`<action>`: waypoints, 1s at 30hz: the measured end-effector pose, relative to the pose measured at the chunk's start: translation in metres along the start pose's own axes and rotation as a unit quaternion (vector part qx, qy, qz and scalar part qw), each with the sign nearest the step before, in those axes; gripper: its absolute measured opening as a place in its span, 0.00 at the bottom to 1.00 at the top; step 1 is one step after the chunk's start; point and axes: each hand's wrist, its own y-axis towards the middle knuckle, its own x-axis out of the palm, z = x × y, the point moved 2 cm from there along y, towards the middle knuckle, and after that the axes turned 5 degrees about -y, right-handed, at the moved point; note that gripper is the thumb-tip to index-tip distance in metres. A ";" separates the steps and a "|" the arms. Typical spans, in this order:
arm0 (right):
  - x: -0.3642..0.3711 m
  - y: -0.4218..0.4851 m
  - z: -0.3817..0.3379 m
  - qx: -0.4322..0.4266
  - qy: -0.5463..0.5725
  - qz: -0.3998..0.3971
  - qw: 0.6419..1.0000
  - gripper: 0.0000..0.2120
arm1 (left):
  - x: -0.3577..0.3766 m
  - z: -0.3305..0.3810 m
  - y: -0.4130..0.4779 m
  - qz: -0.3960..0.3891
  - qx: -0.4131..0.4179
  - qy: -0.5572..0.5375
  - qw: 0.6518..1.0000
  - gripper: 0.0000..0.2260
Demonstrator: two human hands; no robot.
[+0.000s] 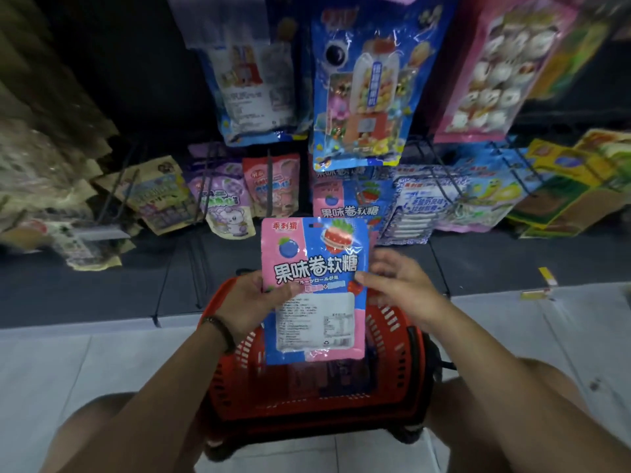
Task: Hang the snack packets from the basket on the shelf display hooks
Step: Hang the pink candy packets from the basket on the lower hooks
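Left hand pinches packet at 9 o'clock edge — right hand at 3, fingers loose, maybe touching; basket at 6.

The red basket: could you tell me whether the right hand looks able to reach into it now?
Probably yes. The right hand is open above the right side of the basket; the packet in the left hand covers only the middle.

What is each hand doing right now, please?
Left hand: grips the snack packet.
Right hand: open, thumb at the packet's right edge.
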 end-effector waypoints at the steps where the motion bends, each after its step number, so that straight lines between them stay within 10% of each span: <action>1: 0.006 -0.007 0.007 0.017 0.006 -0.028 0.999 0.16 | 0.002 0.001 -0.003 0.009 0.001 -0.014 1.000 0.06; 11: 0.018 -0.004 0.023 -0.026 0.012 -0.038 0.999 0.07 | 0.013 -0.011 0.003 0.043 -0.007 -0.035 0.998 0.13; 16: 0.019 0.004 0.023 -0.049 0.019 0.025 0.998 0.08 | 0.031 -0.023 -0.002 0.231 0.020 0.109 0.967 0.18; 21: 0.030 0.000 0.020 -0.114 -0.010 0.029 0.993 0.11 | 0.090 -0.003 -0.010 0.115 0.002 -0.013 0.993 0.30; 30: 0.026 -0.016 0.007 -0.190 -0.109 -0.008 0.976 0.15 | 0.087 0.016 -0.008 0.181 0.054 -0.018 0.982 0.10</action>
